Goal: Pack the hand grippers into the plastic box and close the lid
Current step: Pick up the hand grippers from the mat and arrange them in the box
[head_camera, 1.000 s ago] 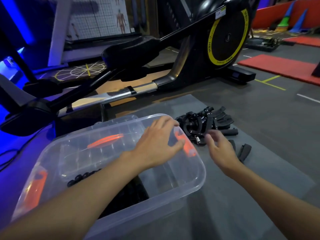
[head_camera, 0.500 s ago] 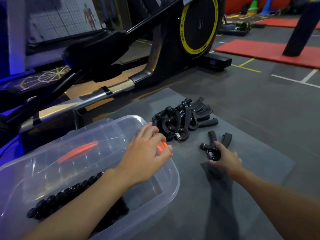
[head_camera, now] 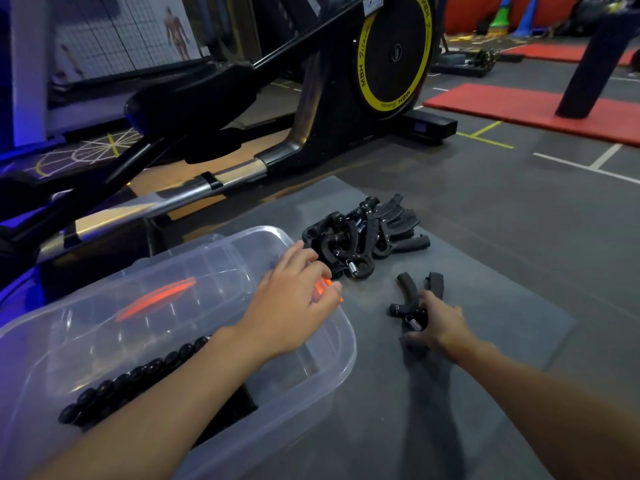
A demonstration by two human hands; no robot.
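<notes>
A clear plastic box (head_camera: 294,410) with its lid (head_camera: 173,306) lying on top sits at the lower left of the grey mat (head_camera: 502,289). My left hand (head_camera: 291,306) rests on the lid's right end, its fingers beside an orange latch (head_camera: 320,289). A pile of several black hand grippers (head_camera: 360,237) lies just beyond that hand. One separate hand gripper (head_camera: 407,285) lies on the mat to the right. My right hand (head_camera: 440,323) grips it at its spring end, and its handles point away from me.
Through the box wall I see a black beaded bar (head_camera: 138,375) inside. A black and yellow elliptical trainer (head_camera: 391,53) stands close behind the box and the pile. A red mat (head_camera: 519,105) and a dark post (head_camera: 595,64) are at the far right.
My right hand left the pile, moved down to the separate hand gripper and took hold of it. My left hand has stayed on the lid's right end.
</notes>
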